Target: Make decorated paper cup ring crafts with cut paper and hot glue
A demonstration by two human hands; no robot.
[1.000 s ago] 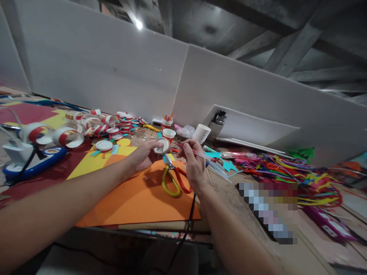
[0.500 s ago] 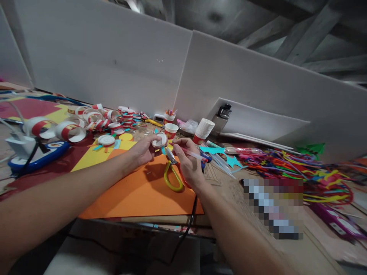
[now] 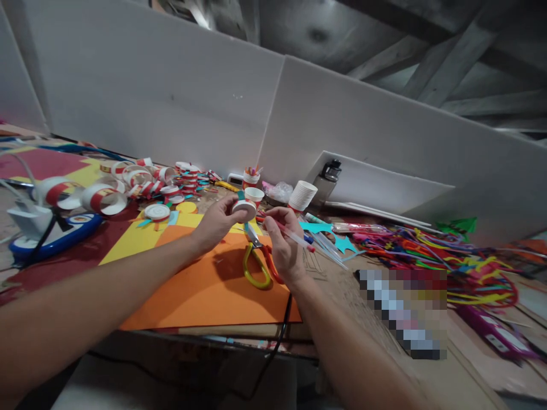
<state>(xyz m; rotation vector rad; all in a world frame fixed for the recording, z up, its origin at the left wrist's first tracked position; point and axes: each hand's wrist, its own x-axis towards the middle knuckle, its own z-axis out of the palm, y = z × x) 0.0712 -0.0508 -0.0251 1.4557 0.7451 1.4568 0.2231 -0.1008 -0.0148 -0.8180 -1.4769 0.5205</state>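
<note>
Near the middle of the view, my left hand (image 3: 217, 223) grips a small round cup piece (image 3: 245, 209) with a white face and teal tabs. My right hand (image 3: 284, 239), just right of it, pinches a red pen (image 3: 296, 235) with a clear barrel. Scissors (image 3: 256, 265) with yellow and orange-red handles lie between my hands on the orange sheet (image 3: 196, 290). Another round piece (image 3: 156, 213) with tabs rests to the left on yellow paper, beside a yellow disc (image 3: 187, 207).
Behind my hands stand a paper cup (image 3: 254, 195), a stack of white cups (image 3: 303, 195) and a bottle (image 3: 327, 181). Colourful pipe cleaners (image 3: 427, 245) spread on the right. Curled cup strips (image 3: 105, 197) and a blue-edged power strip (image 3: 57, 236) lie left.
The round piece has turned in my left hand, so its teal tab points up and its red rim shows. The pen's red end now shows past my right hand. The camera view has shifted slightly.
</note>
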